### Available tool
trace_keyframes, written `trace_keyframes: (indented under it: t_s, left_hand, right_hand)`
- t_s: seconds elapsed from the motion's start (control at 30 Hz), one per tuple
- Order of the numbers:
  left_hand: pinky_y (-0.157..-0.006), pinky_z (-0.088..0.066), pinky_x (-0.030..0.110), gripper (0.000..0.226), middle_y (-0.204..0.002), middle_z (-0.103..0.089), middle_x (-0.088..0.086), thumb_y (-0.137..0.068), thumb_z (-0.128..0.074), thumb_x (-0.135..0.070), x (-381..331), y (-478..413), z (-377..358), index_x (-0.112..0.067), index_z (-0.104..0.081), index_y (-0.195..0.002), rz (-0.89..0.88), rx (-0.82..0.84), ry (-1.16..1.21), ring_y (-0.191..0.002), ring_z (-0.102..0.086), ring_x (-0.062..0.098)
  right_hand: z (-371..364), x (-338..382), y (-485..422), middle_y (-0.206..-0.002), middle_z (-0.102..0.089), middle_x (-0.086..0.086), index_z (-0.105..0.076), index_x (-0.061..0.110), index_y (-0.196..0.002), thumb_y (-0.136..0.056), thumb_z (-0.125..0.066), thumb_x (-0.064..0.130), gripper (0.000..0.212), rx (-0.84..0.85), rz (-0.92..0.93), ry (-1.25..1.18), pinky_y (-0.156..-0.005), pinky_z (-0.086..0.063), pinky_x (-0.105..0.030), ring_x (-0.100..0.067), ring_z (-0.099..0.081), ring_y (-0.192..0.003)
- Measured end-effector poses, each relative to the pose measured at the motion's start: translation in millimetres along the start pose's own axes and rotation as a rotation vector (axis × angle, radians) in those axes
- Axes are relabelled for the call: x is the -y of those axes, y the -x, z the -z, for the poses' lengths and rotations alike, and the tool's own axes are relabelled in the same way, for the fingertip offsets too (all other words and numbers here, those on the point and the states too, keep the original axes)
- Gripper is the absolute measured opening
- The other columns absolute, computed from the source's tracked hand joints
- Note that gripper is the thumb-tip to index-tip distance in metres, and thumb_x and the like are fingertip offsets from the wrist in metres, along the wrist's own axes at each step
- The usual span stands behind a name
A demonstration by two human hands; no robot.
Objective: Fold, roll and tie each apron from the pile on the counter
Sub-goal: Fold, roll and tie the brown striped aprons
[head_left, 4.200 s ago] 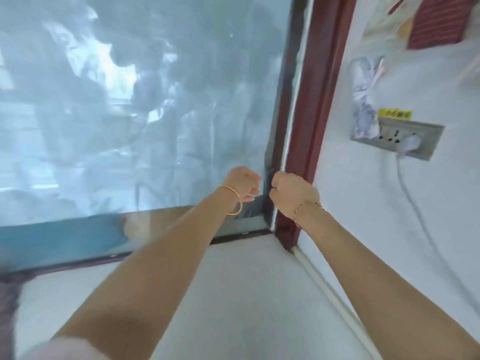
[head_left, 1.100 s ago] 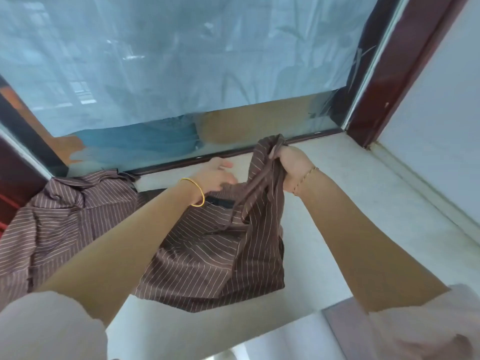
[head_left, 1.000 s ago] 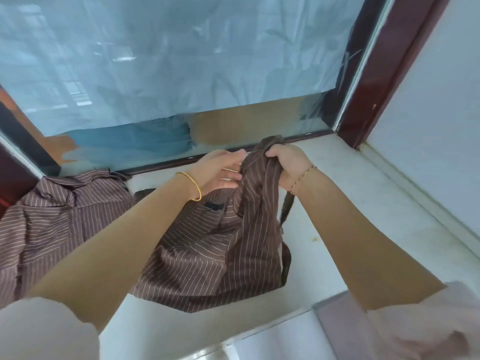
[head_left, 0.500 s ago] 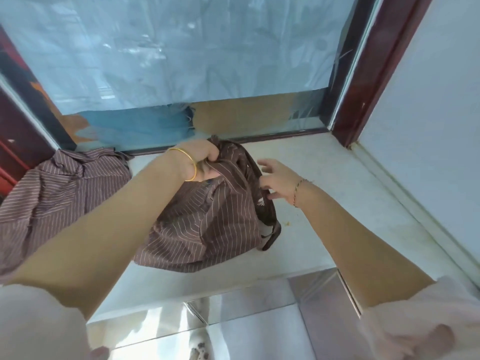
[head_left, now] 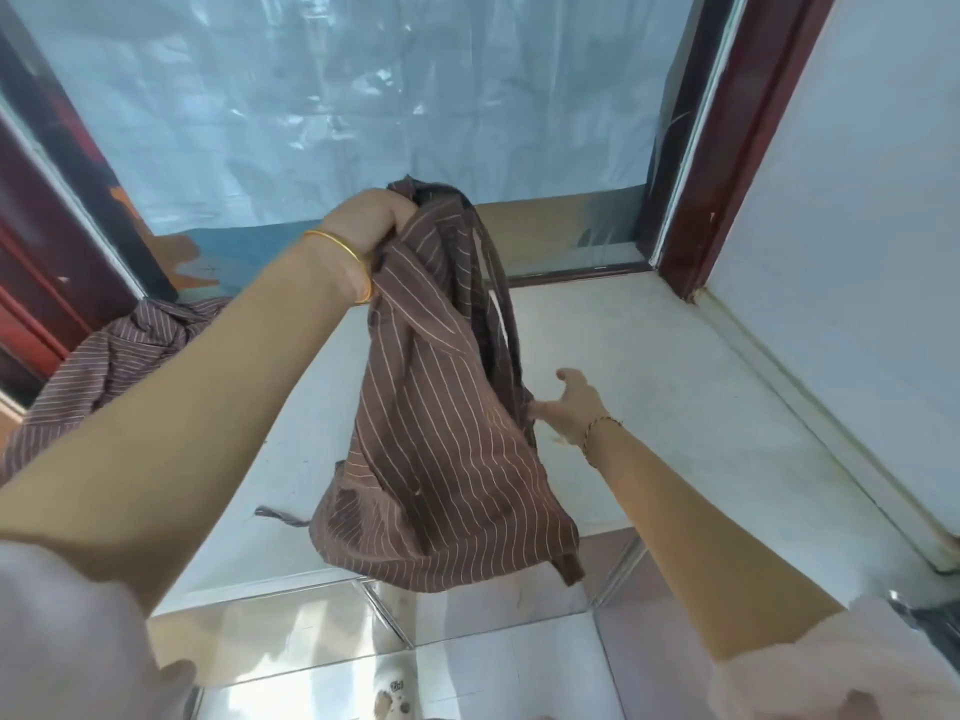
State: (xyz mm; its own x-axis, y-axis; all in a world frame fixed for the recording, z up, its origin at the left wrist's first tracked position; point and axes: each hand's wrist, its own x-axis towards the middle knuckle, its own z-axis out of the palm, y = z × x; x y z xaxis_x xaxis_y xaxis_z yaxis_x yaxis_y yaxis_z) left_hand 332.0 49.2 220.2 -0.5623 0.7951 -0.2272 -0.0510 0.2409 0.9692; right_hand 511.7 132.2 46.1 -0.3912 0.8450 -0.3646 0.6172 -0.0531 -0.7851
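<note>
So that it hung free above the pale counter (head_left: 649,366), the left hand (head_left: 371,223) gripped the brown pinstriped cloth apron (head_left: 441,433) by its top; the right hand (head_left: 571,407), spread and empty, touched its side, probably seeking an edge.

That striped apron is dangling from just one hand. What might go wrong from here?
1. Only the left hand grips the bunched apron, and its hem hangs past the counter edge. If the grip slips, it may drop to the floor.
2. The straps hang loose and twisted. The open right hand reaching in might catch one and tangle it, which would make a flat fold harder.
</note>
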Motion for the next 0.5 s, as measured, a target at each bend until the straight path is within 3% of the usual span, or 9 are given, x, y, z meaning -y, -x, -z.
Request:
trace_keyframes:
  t_s: [0.07,0.17,0.27,0.33,0.4,0.43,0.5]
  left_hand:
    - [-0.051,-0.042,0.021,0.016,-0.046,-0.044,0.004,-0.066,-0.044,0.003,-3,7,-6,-0.001,-0.042,-0.05,-0.049,-0.017,0.082,-0.041,-0.043,0.021]
    - [-0.044,-0.038,0.012,0.031,-0.037,-0.037,-0.003,-0.065,-0.042,0.001,-4,12,-7,-0.007,-0.033,-0.037,-0.075,-0.028,0.218,-0.032,-0.036,0.016]
    - [-0.045,-0.038,0.014,0.025,-0.038,-0.039,-0.003,-0.056,-0.044,-0.002,-4,21,-3,-0.01,-0.037,-0.033,-0.098,-0.053,0.232,-0.035,-0.037,0.017]
    - [-0.047,-0.039,0.016,0.033,-0.04,-0.04,-0.003,-0.066,-0.043,-0.001,-1,19,6,-0.01,-0.039,-0.035,-0.102,-0.11,0.261,-0.038,-0.038,0.018]
    - [-0.053,-0.04,0.02,0.026,-0.049,-0.042,-0.001,-0.073,-0.039,-0.003,4,13,20,-0.009,-0.04,-0.048,-0.057,-0.146,0.278,-0.044,-0.04,0.019]
    - [-0.056,-0.04,0.023,0.017,-0.056,-0.042,0.001,-0.071,-0.04,-0.005,7,8,29,-0.01,-0.039,-0.055,-0.041,-0.178,0.208,-0.05,-0.041,0.021]
    - [-0.064,-0.037,0.031,0.005,-0.071,-0.047,0.01,-0.073,-0.045,-0.004,17,-3,47,-0.005,-0.048,-0.068,-0.062,-0.307,-0.223,-0.068,-0.045,0.026]
  right_hand:
    - [-3,-7,3,-0.142,-0.039,-0.012,-0.021,0.019,-0.146,-0.086,-0.064,0.021,0.074,0.178,-0.101,-0.043,-0.098,-0.043,-0.044,-0.032,-0.044,-0.125]
    - [-10,-13,3,-0.132,-0.048,-0.017,-0.021,0.023,-0.145,-0.088,-0.06,0.012,0.07,0.297,-0.199,-0.228,-0.096,-0.047,-0.05,-0.035,-0.053,-0.116]
    - [-21,-14,2,-0.112,-0.059,-0.014,-0.034,0.025,-0.133,-0.09,-0.055,0.002,0.054,0.348,-0.191,-0.323,-0.082,-0.054,-0.04,-0.025,-0.061,-0.09]
    - [-29,-13,2,-0.093,-0.061,-0.009,-0.049,0.015,-0.118,-0.091,-0.054,0.002,0.03,0.36,-0.132,-0.215,-0.074,-0.05,-0.031,-0.021,-0.057,-0.08]
    - [-35,-13,-4,-0.077,-0.057,-0.008,-0.064,0.004,-0.098,-0.09,-0.056,0.006,0.011,0.26,-0.054,-0.14,-0.057,-0.041,-0.023,-0.018,-0.049,-0.065]
    - [-37,-9,-8,-0.071,-0.054,-0.008,-0.064,0.005,-0.083,-0.09,-0.055,0.008,0.012,0.166,-0.003,-0.123,-0.052,-0.036,-0.021,-0.017,-0.046,-0.061]
    - [-33,2,-16,-0.065,-0.053,-0.003,-0.059,0.011,-0.07,-0.09,-0.053,0.012,0.021,-0.04,0.132,-0.049,-0.055,-0.035,-0.024,-0.02,-0.048,-0.063]
